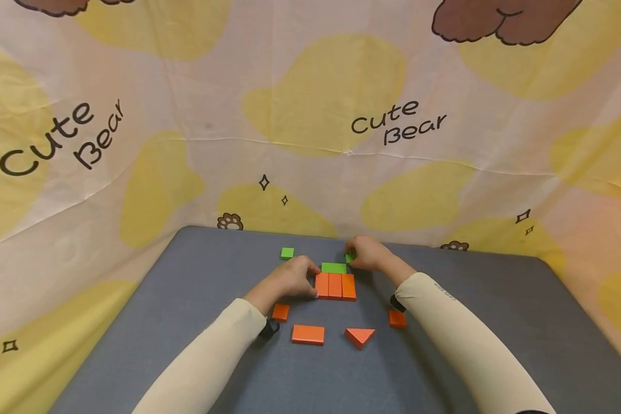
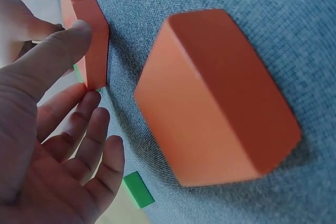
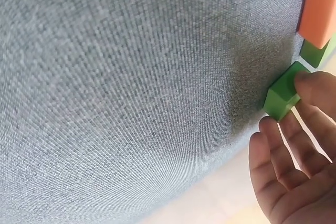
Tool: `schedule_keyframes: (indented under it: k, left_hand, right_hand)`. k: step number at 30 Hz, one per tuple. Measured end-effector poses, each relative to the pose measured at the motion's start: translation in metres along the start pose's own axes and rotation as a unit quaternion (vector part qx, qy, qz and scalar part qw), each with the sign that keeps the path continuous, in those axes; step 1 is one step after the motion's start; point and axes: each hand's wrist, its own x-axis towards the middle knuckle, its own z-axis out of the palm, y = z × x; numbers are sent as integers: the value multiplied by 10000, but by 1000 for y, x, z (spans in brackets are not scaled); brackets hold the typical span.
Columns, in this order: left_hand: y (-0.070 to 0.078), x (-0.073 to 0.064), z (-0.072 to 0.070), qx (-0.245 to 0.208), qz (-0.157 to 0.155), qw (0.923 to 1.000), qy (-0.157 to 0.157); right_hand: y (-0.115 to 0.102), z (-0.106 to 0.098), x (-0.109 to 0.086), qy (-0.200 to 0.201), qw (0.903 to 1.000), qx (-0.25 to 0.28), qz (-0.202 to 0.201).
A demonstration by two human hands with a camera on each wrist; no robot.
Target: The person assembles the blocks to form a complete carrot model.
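In the head view my left hand (image 1: 291, 277) is at the left side of three orange blocks (image 1: 335, 286) lined up side by side. Its thumb and index finger pinch the leftmost orange block (image 2: 94, 40), while the other fingers are loosely bent. Against the far side of this row lies a green rectangular block (image 1: 333, 268). My right hand (image 1: 368, 253) pinches a small green block (image 3: 283, 92) between thumb and fingers, at the right end of the green rectangle. A narrow gap separates the two green pieces in the right wrist view.
Another small green block (image 1: 287, 253) lies at the back left. Nearer are an orange square block (image 1: 281, 312), an orange rectangular block (image 1: 308, 334), an orange triangular block (image 1: 359, 337) and a second orange square (image 1: 397, 319) under the right forearm. A printed cloth (image 1: 310, 115) hangs behind the grey table (image 1: 186, 276).
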Motion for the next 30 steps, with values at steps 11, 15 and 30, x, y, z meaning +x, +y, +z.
schedule_keyframes:
  k: [11, 15, 30]
  left_hand:
    - [-1, 0, -1, -31, 2, 10000, -13]
    - [0, 0, -1, -26, 20, 10000, -17]
    - [1, 0, -1, 61, 108, 9999, 49]
  right_hand:
    - [-2, 0, 0, -3, 9999, -126, 7]
    - [-3, 0, 0, -30, 9999, -154, 57]
    - [-20, -14, -26, -198, 9987, 282, 372]
